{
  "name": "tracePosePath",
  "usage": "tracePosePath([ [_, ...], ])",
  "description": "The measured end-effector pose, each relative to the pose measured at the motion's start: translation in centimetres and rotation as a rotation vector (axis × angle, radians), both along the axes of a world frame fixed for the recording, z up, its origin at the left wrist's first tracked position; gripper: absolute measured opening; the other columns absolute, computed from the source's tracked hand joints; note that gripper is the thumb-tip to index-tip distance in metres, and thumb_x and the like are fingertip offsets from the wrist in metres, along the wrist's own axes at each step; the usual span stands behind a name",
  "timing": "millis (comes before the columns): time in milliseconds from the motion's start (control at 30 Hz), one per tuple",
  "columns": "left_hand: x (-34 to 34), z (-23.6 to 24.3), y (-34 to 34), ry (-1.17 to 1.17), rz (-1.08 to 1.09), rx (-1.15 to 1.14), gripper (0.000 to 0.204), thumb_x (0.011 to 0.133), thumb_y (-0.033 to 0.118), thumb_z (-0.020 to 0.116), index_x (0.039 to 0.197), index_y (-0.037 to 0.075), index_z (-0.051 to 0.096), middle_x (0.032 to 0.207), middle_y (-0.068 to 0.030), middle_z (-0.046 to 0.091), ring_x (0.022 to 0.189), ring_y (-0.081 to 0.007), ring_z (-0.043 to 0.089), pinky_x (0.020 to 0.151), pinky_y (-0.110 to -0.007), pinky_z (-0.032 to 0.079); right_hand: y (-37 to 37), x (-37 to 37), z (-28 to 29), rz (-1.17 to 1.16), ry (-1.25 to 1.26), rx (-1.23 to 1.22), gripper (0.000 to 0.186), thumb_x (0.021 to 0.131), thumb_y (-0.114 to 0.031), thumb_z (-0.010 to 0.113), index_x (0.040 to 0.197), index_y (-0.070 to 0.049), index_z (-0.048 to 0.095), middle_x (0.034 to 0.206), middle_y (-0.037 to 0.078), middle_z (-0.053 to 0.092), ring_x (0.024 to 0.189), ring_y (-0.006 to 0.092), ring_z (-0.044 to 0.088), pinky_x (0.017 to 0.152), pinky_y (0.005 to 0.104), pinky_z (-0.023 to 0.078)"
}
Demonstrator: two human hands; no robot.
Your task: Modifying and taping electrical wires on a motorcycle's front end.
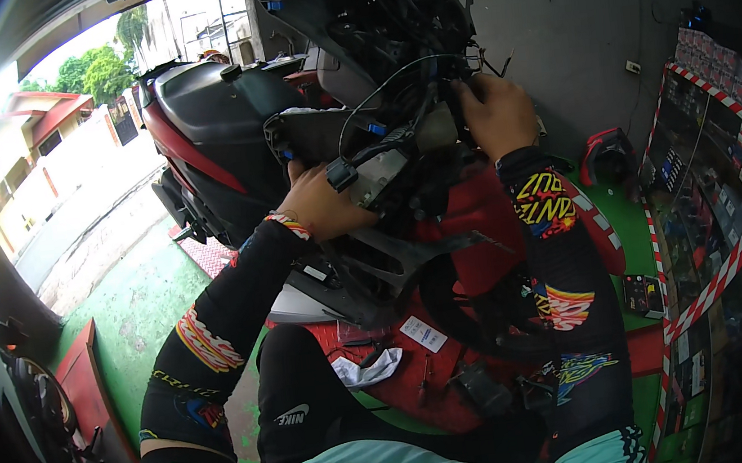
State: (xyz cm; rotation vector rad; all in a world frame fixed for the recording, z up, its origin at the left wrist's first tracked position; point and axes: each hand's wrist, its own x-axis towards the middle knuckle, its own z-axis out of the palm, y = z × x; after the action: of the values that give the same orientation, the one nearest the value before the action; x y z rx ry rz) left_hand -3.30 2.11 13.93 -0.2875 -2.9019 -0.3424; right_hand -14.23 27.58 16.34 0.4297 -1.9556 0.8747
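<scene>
Stripped scooter front, wiring exposed.
My left hand [319,205] grasps the black connector [340,173]; right hand [496,114] clenched on the wiring harness [391,76]. Pliant, light, fragile: hold plug bodies.

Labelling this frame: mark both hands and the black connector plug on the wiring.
left hand [321,205], head view, back of the hand
right hand [496,112], head view, back of the hand
black connector plug [340,173], head view, plug body

Glossy red plastic panel [477,211], matt black seat [212,99], rubbery cables [374,86].
</scene>
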Motion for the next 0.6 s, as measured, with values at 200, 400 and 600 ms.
tracePosePath([
  [200, 1.2, -1.9, -0.1, 0.403, -0.06, -0.154, 0.069, 0.072, 0.048, 0.078, 0.126, 0.007, 0.066, 0.119, -0.0196, 0.066, 0.118, -0.0381, 0.06, 0.106, -0.045, 0.043, -0.1, 0.3, 0.7, -0.16, -0.07, 0.085, 0.04, 0.091, -0.044, 0.066, 0.085, -0.007, 0.079, 0.076, 0.021, 0.071, 0.076, 0.0408, 0.071, 0.072, 0.0502, 0.057],
  [400, -0.1, -0.1, -0.4, 0.061, -0.048, 0.029, 0.07, 0.074, 0.049, 0.077, 0.128, 0.006, 0.064, 0.118, -0.0212, 0.067, 0.118, -0.0396, 0.06, 0.105, -0.046, 0.044, 1.5, 0.1, -0.6, -0.108, -0.14, 0.089, 0.044, 0.095, -0.046, 0.063, 0.086, -0.005, 0.078, 0.076, 0.019, 0.072, 0.077, 0.04, 0.071, 0.072, 0.0492, 0.057],
  [600, 0.1, -0.5, -0.4, 0.231, -0.103, -0.025, 0.069, 0.077, 0.049, 0.075, 0.131, 0.009, 0.063, 0.119, -0.0225, 0.067, 0.117, -0.0421, 0.06, 0.107, -0.048, 0.043, 6.9, -1.1, -0.5, 0.097, -0.166, 0.19, 0.043, 0.098, -0.041, 0.064, 0.092, 0.0, 0.077, 0.082, 0.021, 0.072, 0.08, 0.0374, 0.071, 0.075, 0.0449, 0.054],
])
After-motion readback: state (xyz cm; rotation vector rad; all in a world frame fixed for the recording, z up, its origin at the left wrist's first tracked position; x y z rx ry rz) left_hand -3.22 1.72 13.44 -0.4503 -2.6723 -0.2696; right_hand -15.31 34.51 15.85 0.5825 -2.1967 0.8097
